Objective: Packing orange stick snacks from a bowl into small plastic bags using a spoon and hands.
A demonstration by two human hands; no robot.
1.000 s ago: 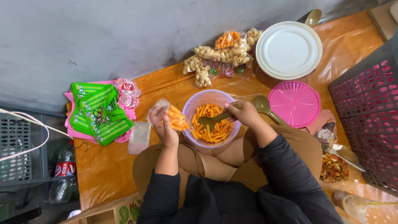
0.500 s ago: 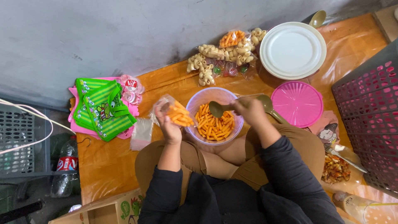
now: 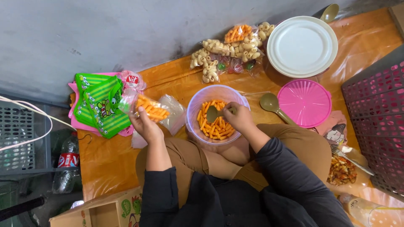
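Two hands at a bowl of orange snack sticks, seated on an orange plastic floor sheet.

Right hand (image 3: 239,117): grip closed round a small olive-green plastic spoon (image 3: 213,114), held over the clear lilac plastic bowl (image 3: 198,101) of orange snack sticks (image 3: 219,126) resting on the lap. Left hand (image 3: 145,124): grip closed on a small clear plastic bag of orange sticks (image 3: 149,107), raised left of the bowl. Nearby lay a second olive spoon (image 3: 271,104), pink round lid (image 3: 305,102), white round plates (image 3: 301,45), packed snack bags (image 3: 229,48), green printed packets (image 3: 103,105).
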